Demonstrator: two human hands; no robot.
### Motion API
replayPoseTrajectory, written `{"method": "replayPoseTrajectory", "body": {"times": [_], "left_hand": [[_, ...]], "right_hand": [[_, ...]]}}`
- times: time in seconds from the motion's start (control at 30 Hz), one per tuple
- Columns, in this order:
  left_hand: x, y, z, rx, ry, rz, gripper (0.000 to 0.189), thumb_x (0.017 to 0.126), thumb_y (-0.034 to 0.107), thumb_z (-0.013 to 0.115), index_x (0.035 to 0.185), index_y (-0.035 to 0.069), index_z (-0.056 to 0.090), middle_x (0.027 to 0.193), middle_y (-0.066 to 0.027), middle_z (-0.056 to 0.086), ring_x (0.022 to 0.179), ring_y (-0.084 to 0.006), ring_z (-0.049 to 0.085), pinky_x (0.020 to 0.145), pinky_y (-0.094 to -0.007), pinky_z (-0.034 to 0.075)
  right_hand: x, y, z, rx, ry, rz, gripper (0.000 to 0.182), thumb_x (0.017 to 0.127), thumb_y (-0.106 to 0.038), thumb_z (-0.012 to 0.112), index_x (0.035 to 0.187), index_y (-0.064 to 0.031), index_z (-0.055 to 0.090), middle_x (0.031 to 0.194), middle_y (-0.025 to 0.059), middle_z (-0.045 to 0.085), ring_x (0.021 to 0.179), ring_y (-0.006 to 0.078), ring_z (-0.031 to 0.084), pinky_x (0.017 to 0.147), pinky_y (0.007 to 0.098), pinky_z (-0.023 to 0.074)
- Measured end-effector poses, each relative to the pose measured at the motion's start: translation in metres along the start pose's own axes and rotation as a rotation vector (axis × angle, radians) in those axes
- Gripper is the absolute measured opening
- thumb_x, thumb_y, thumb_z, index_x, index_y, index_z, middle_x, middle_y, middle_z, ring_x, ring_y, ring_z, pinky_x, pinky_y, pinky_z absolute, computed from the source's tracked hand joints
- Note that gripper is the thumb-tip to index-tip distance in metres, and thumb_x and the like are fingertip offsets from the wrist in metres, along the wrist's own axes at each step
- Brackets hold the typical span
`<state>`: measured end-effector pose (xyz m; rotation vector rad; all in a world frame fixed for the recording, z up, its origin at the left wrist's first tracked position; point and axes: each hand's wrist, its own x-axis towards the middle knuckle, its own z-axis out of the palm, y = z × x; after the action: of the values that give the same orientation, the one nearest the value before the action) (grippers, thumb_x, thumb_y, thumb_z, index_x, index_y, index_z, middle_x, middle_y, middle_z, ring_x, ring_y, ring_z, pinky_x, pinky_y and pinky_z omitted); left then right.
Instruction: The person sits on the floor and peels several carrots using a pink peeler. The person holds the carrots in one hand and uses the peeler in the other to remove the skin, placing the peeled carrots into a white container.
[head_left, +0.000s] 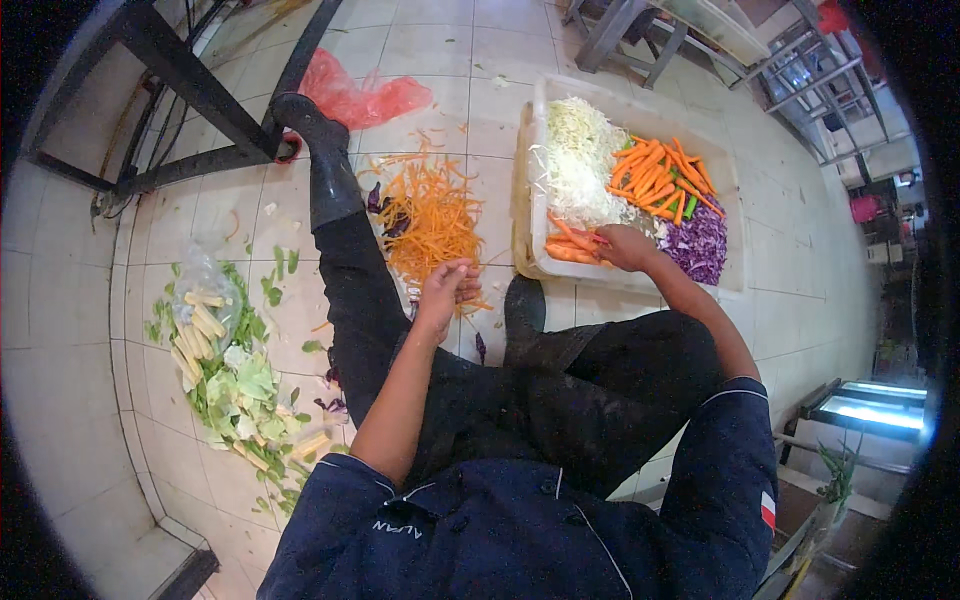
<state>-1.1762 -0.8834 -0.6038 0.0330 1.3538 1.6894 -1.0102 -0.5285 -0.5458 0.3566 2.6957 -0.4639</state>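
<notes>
My right hand (628, 247) reaches into a white plastic tub (637, 281) on the floor. Its fingers close on a thin red object (589, 235), perhaps a tool handle, just over peeled carrots (571, 253) in the tub's near left corner. My left hand (448, 294) hovers by the near edge of a heap of orange peelings (431, 217) between my legs, fingers loosely apart and holding nothing visible. Elsewhere in the tub are shredded white cabbage (581, 169), more carrots (651, 174) with some green pieces beneath, and chopped purple cabbage (697, 240).
To the left, baby-corn-like pieces (199, 330) lie partly in a clear plastic bag, beside cabbage leaves (247, 382) and green scraps. A red plastic bag (367, 97) lies beyond my left boot (330, 172), near a dark metal frame (202, 97). My other boot (525, 307) is near the tub.
</notes>
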Motion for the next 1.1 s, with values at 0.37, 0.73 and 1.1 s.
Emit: {"method": "replayPoseTrajectory", "body": {"times": [0.37, 0.73, 1.1], "left_hand": [[-0.026, 0.042, 0.06, -0.275, -0.223, 0.148, 0.038, 0.102, 0.034, 0.046, 0.125, 0.005, 0.053, 0.095, -0.0047, 0.062, 0.083, -0.0155, 0.062, 0.074, -0.0308, 0.053], [-0.045, 0.078, 0.031, -0.599, 0.191, 0.295, 0.03, 0.104, 0.032, 0.038, 0.107, 0.006, 0.053, 0.087, -0.0056, 0.058, 0.074, -0.0147, 0.058, 0.057, -0.0286, 0.047], [-0.052, 0.098, 0.03, -0.65, 0.293, 0.206, 0.038, 0.102, 0.041, 0.041, 0.093, 0.006, 0.052, 0.067, -0.0029, 0.05, 0.05, -0.011, 0.046, 0.043, -0.0272, 0.039]], "right_hand": [[-0.021, -0.142, -0.149, 0.53, -0.071, 0.082, 0.04, 0.089, -0.039, 0.063, 0.096, -0.0002, 0.061, 0.073, 0.0065, 0.058, 0.066, 0.0156, 0.054, 0.061, 0.033, 0.0444], [0.043, -0.257, -0.072, 0.433, -0.076, -0.493, 0.035, 0.098, -0.035, 0.05, 0.102, -0.0004, 0.056, 0.078, 0.0213, 0.059, 0.074, 0.0384, 0.06, 0.068, 0.043, 0.0462], [0.028, -0.271, -0.081, 0.305, -0.066, -0.485, 0.035, 0.103, -0.036, 0.038, 0.094, -0.003, 0.045, 0.067, 0.0213, 0.049, 0.066, 0.0428, 0.053, 0.061, 0.0471, 0.0401]]}}
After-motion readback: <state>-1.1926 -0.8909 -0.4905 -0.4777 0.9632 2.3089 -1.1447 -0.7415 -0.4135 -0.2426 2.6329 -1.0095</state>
